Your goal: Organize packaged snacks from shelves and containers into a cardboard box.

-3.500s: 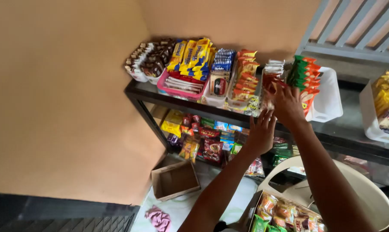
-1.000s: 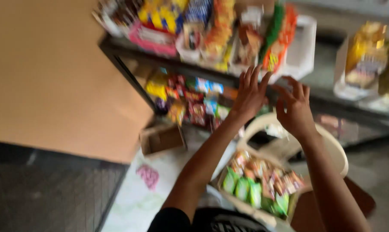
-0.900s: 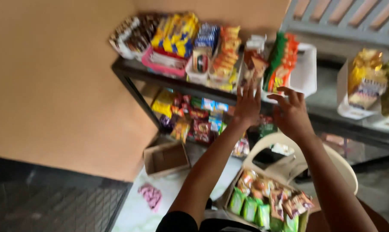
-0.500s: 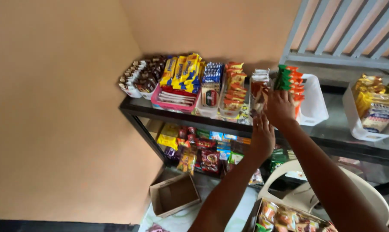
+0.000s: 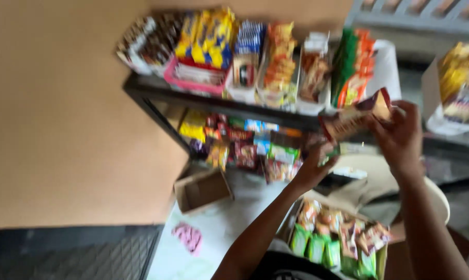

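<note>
Both hands (image 5: 359, 140) on packet (image 5: 354, 116) before shelf edge (image 5: 229, 106)

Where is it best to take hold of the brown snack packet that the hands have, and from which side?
Probably by its two short ends, one from each side: the brown snack packet is long, flat and tilted, with left hand under its lower end and right hand at the upper.
</note>
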